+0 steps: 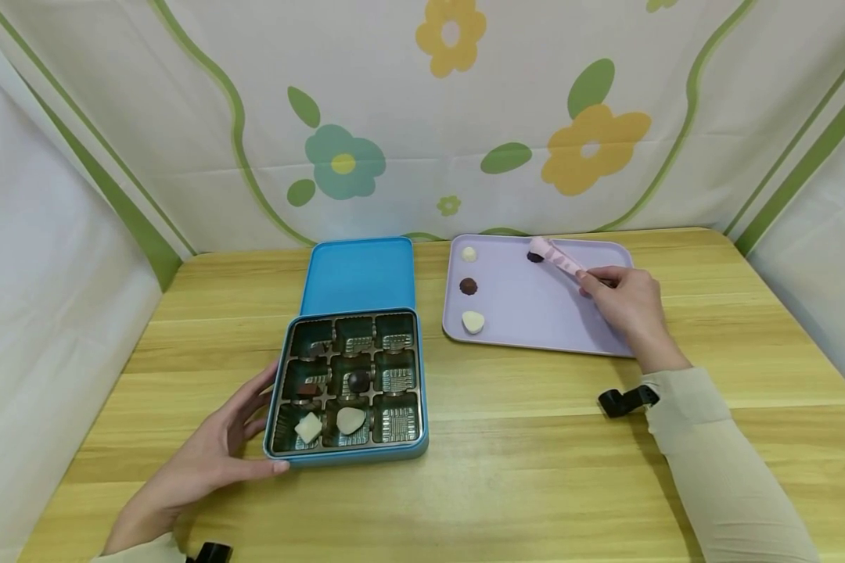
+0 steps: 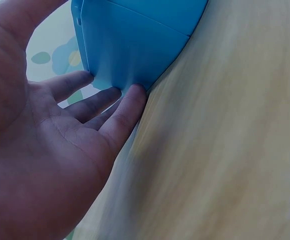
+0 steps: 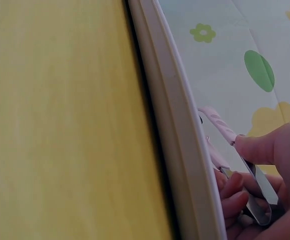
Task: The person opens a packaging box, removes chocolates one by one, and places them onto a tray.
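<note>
My right hand (image 1: 630, 305) grips a pair of small tongs (image 1: 562, 258) with pink tips and a metal bend, seen also in the right wrist view. Its tips are at a dark chocolate (image 1: 535, 256) on the lilac tray (image 1: 535, 313); whether they pinch it is unclear. Down the tray's left side lie a small white chocolate (image 1: 469, 254), a brown chocolate (image 1: 468, 286) and a cream chocolate (image 1: 473, 321). My left hand (image 1: 211, 453) rests against the left side and front corner of a blue tin (image 1: 401, 452), fingers extended.
Inside the tin, a divided insert holds several chocolates, among them a dark ball (image 1: 358, 381), a white square (image 1: 308, 427) and a cream piece (image 1: 350, 421). A blue lid (image 1: 359, 274) lies behind the tin. A floral cloth (image 1: 422, 117) hangs behind the wooden table (image 1: 507, 469).
</note>
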`<state>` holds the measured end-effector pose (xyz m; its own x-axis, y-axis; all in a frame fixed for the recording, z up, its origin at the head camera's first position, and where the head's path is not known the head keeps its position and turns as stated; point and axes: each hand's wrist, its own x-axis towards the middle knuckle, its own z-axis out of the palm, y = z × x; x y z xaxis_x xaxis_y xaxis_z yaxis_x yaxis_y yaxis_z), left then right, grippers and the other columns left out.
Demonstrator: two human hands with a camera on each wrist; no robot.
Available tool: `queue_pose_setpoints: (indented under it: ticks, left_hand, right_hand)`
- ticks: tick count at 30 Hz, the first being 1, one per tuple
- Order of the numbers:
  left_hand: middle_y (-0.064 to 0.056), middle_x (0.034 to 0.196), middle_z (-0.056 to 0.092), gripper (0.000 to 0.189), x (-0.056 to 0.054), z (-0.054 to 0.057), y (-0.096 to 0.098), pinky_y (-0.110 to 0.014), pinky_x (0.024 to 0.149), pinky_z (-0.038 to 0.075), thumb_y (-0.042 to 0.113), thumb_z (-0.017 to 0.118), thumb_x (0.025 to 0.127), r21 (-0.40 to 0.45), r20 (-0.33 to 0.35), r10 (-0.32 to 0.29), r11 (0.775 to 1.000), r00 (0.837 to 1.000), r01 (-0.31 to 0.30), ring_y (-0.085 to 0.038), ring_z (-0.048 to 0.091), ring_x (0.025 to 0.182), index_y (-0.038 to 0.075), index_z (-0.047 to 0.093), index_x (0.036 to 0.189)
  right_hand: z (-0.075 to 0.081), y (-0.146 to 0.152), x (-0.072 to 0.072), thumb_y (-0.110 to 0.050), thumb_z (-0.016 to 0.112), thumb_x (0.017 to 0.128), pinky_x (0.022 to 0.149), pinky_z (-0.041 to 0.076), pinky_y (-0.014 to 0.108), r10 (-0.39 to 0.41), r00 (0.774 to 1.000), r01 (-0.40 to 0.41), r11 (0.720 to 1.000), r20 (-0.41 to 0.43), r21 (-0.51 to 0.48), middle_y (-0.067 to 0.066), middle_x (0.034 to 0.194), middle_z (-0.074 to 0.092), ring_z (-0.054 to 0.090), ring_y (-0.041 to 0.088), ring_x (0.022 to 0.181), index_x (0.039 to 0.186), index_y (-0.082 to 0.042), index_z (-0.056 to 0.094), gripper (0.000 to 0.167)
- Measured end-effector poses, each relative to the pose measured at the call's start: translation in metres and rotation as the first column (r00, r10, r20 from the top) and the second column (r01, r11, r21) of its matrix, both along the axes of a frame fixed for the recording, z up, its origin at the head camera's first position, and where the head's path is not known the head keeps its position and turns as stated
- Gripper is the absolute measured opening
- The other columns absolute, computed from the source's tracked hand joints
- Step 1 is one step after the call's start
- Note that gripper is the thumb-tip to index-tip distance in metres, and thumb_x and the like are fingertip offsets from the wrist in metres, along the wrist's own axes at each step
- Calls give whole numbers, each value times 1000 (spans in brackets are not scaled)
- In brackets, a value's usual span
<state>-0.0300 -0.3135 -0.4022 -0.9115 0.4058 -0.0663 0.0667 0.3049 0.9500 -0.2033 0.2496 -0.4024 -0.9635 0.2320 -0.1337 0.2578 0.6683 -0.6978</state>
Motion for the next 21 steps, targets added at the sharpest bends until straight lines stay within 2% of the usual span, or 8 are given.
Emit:
queue_pose_setpoints:
  ticks: [4,14,17,21]
  left_hand:
    - [-27,178,14,116,-1,0,0,-6,112,40,-5,84,87,1,2,-1,1000,1000,1,15,39,147,24,14,175]
    - [-29,177,17,116,-1,2,2,-6,112,40,-4,84,87,7,17,2,1000,1000,-2,13,41,146,24,14,175]
    - [-29,177,17,115,-1,2,2,-6,111,40,-3,84,88,3,19,2,1000,1000,-2,14,41,145,25,14,175]
    - [-30,177,16,115,0,2,2,-5,111,40,-4,84,88,4,13,-1,1000,1000,1,15,40,145,24,14,175]
  right_hand:
    - [0,0,0,-55,61,106,69,47,27,18,1000,-18,1000,6,7,14,125,79,56,20,99,141,-10,72,58]
    - [1,1,1,-56,62,105,64,47,26,1,999,-1,1000,-43,0,8,114,77,55,18,92,142,-11,71,59]
    - [3,0,2,-57,62,104,66,48,27,4,999,-4,1000,-44,5,12,120,75,56,20,95,144,-12,70,61]
    - [8,-4,4,-58,64,103,78,46,30,36,997,-36,999,-65,-4,20,137,71,58,27,110,146,-12,68,63]
